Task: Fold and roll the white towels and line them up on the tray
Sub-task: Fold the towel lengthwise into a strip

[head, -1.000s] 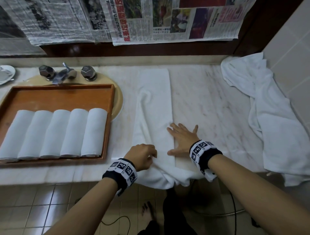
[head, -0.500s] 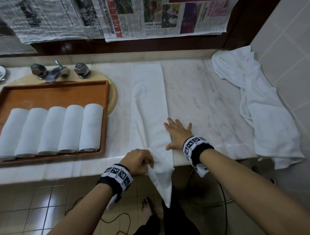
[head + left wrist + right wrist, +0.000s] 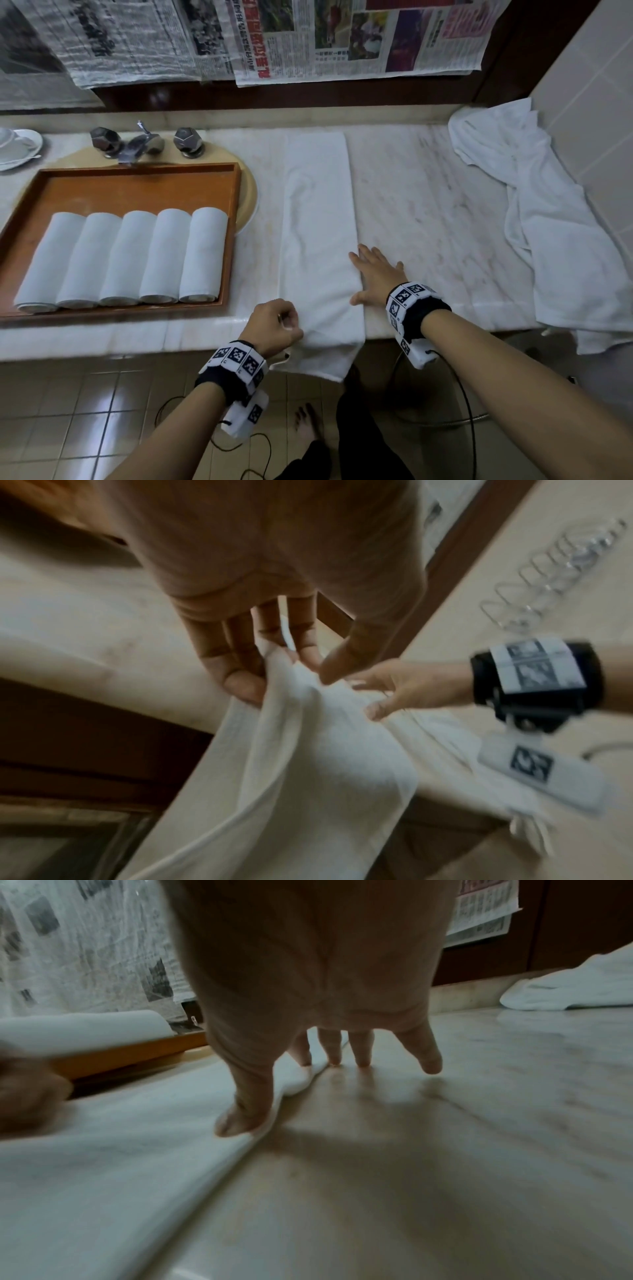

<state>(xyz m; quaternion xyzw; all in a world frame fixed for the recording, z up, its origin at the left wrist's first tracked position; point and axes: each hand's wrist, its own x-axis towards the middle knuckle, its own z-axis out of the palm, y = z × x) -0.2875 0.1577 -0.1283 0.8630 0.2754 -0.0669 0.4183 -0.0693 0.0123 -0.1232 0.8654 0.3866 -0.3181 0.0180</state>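
Observation:
A white towel, folded into a long strip, lies on the marble counter with its near end hanging over the front edge. My left hand pinches that hanging end at its left corner. My right hand lies flat with straight fingers along the strip's right edge, the thumb on the cloth. Left of the strip, a wooden tray holds several rolled white towels in a row. An unfolded white towel sprawls at the far right.
A tap with two knobs stands behind the tray, over a beige basin rim. A white dish sits far left. Newspaper hangs on the wall behind. Bare marble lies between the strip and the loose towel.
The bunched near end of the towel has been pulled out straight, so it hangs smooth over the edge. My left hand keeps its pinch; my right hand stays flat by the strip.

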